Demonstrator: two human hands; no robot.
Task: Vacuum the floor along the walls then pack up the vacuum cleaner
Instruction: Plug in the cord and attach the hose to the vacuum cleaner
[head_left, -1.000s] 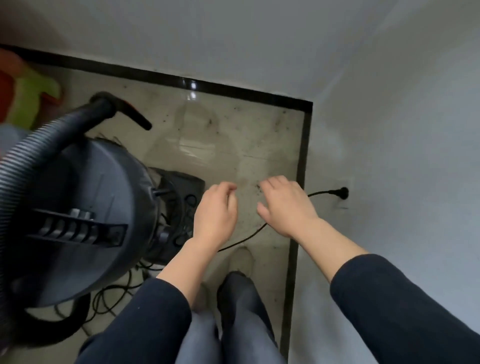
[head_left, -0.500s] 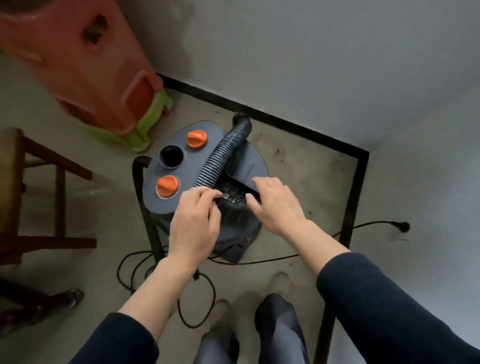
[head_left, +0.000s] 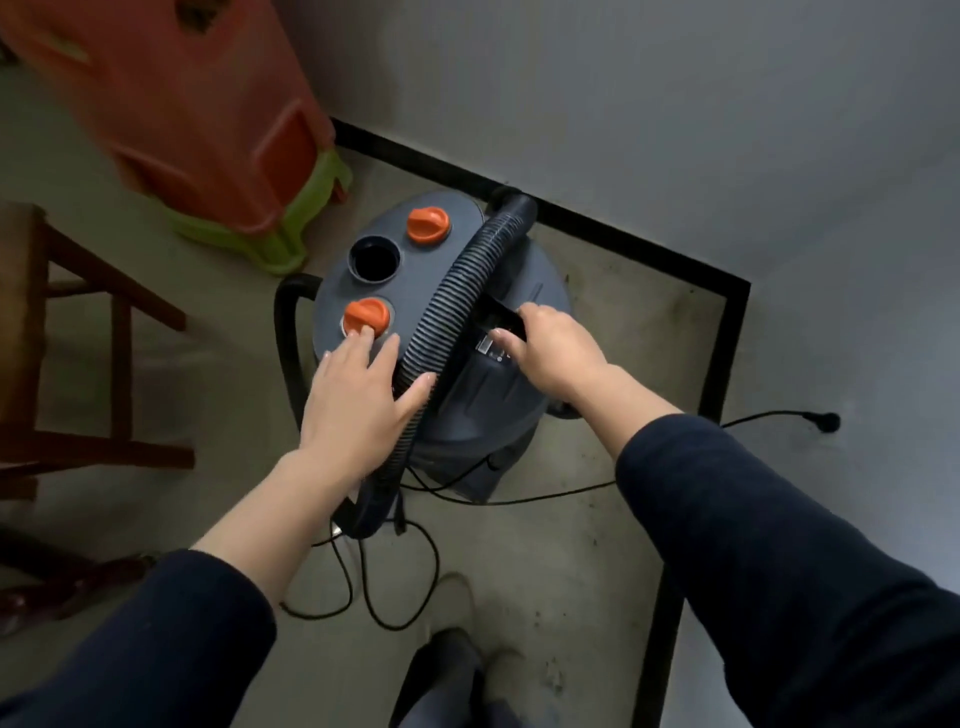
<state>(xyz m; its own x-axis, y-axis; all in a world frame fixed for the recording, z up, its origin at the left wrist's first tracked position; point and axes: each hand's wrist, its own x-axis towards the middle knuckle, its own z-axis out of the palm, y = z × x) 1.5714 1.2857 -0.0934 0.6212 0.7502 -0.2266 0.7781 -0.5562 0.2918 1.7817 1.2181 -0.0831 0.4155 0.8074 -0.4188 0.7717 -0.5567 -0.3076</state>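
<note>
A grey canister vacuum cleaner (head_left: 540, 280) stands in the room's corner, with two orange caps and an open round port on its lid. A ribbed black hose (head_left: 470, 280) lies across the lid and hangs down the near side. My left hand (head_left: 358, 395) lies flat on the lid with straight fingers, fingertips at the nearer orange cap (head_left: 366, 315) and thumb against the hose. My right hand (head_left: 553, 348) curls round the black carry handle (head_left: 501, 314) on top of the vacuum. The black power cord (head_left: 571, 491) runs to a plug (head_left: 826, 421) in the right wall.
Loops of cord (head_left: 395, 582) lie on the floor in front of my feet. An orange and green plastic stool (head_left: 208, 119) is at the upper left, and a wooden chair (head_left: 62, 332) stands at the left. Walls with black skirting (head_left: 727, 353) close in behind and to the right.
The view swung from the bare corner to the vacuum's top. My left hand opened flat onto the lid beside the hose. My right hand closed round the carry handle.
</note>
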